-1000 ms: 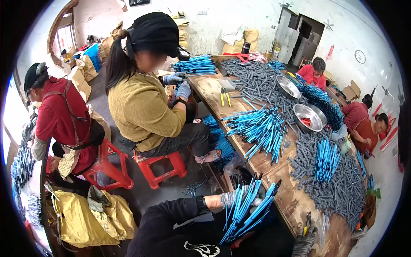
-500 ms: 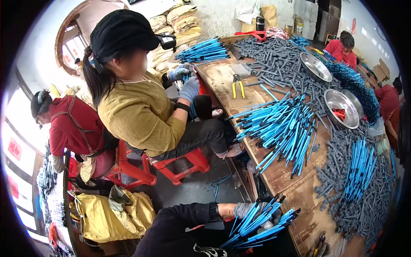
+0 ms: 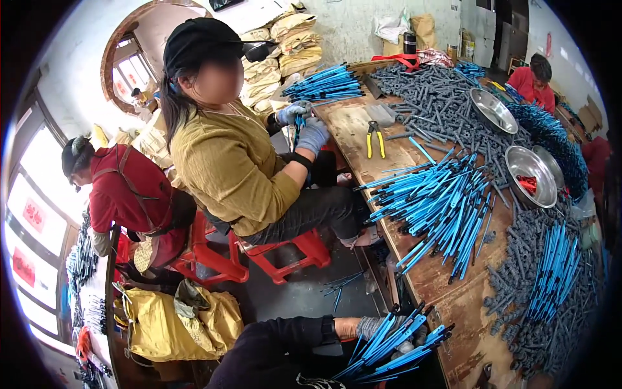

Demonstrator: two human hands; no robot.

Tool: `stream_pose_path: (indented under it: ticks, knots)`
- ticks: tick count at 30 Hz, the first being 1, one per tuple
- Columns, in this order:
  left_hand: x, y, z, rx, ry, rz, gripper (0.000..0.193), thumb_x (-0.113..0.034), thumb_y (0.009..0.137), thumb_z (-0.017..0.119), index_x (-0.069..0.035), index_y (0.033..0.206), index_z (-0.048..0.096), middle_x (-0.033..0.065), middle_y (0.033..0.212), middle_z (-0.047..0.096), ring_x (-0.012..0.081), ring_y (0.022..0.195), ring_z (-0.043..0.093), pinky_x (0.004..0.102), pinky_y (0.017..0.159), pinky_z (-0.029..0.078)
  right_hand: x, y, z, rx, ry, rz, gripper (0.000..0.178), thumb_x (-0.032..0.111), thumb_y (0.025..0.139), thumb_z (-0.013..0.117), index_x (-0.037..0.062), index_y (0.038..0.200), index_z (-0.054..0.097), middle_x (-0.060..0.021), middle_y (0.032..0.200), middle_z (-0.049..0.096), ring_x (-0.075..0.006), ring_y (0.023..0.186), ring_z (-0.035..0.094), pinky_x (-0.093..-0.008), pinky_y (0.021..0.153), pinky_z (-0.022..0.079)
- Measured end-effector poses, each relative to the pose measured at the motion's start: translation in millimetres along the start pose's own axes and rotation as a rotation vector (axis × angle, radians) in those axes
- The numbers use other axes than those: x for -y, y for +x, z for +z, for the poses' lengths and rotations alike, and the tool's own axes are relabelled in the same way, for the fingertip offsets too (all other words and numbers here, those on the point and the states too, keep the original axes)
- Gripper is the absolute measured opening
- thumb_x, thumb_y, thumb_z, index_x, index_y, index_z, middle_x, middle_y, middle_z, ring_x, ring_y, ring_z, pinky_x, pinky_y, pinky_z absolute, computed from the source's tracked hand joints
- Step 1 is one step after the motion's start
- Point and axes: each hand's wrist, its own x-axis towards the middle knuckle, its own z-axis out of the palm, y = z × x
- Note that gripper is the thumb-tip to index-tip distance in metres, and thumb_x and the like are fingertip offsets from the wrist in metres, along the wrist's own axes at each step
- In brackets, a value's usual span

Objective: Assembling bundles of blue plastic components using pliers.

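My left hand (image 3: 370, 327), in a grey glove, is closed around a fanned-out bundle of thin blue sticks with black ends (image 3: 383, 345), low in the view beside the table's near edge. The sticks hide part of its fingers. My right hand is not in view. A small dark tool tip (image 3: 484, 373) shows at the lower edge, too cut off to name. On the table (image 3: 447, 292), a larger loose heap of the same blue sticks (image 3: 447, 201) lies ahead of my left hand.
Short grey ribbed pieces (image 3: 427, 91) cover the table's far side, with another blue bundle (image 3: 554, 272) on them. Yellow-handled pliers (image 3: 375, 140) and metal bowls (image 3: 528, 176) lie farther off. A co-worker (image 3: 227, 155) holds sticks, seated on a red stool (image 3: 291, 253). Yellow sacks (image 3: 175, 324) stand left.
The view has shifted, so the scene sits slightly right and lower. Pliers at the lower edge have mostly left view. My left hand keeps its bundle. The nearby co-worker's head has turned.
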Motion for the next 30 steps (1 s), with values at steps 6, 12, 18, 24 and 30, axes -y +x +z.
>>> stream_pose_path:
  ticks: [6,12,18,24,30]
  knots:
    - [20.4,-13.3,6.6,0.013,-0.143,0.188,0.027,-0.022,0.082,0.07,-0.003,0.096,0.056,0.0041,0.075,0.058,0.0102,0.064,0.056,0.0234,0.052,0.046,20.5,12.2,-18.0,-0.375,0.166,-0.166,0.035,0.034,0.095,0.047,0.0087,0.118,0.052,-0.0108,0.113,0.056,-0.0269,0.092,0.058,-0.0417,0.08,0.052]
    - [-28.4,13.7,9.2,-0.091,-0.002,0.336,0.015,-0.021,0.088,0.063,-0.01,0.097,0.06,0.0013,0.09,0.062,0.0096,0.076,0.058,0.023,0.062,0.049,3.3,-53.1,-35.5,-0.39,0.231,-0.023,0.033,0.027,0.09,0.053,0.005,0.115,0.053,-0.0147,0.114,0.054,-0.0303,0.101,0.054,-0.0395,0.084,0.048]
    - [-78.9,56.0,68.5,-0.009,0.113,-0.134,0.03,-0.022,0.091,0.054,-0.006,0.116,0.056,0.0041,0.11,0.06,0.0153,0.091,0.057,0.0298,0.079,0.049,64.5,-56.9,-45.9,-0.233,0.62,-0.014,0.024,0.004,0.078,0.059,0.0092,0.101,0.058,-0.0093,0.092,0.057,-0.0307,0.088,0.055,-0.042,0.077,0.046]
    - [-105.3,156.4,70.5,-0.149,0.584,0.008,0.032,-0.02,0.091,0.051,-0.005,0.119,0.055,0.0073,0.115,0.058,0.019,0.098,0.055,0.0334,0.084,0.046,46.8,-121.6,26.8,-0.118,0.529,0.121,0.02,0.009,0.071,0.066,0.0127,0.09,0.063,-0.0086,0.087,0.059,-0.0301,0.083,0.055,-0.0411,0.069,0.047]
    - [-121.8,317.1,60.2,-0.443,1.008,0.264,0.034,-0.018,0.091,0.048,-0.004,0.122,0.053,0.0106,0.119,0.056,0.0226,0.105,0.053,0.0369,0.09,0.044,47.8,-131.7,50.9,-0.082,0.591,0.31,0.024,0.011,0.071,0.068,0.015,0.094,0.064,-0.0094,0.087,0.059,-0.0306,0.083,0.055,-0.0431,0.07,0.046]
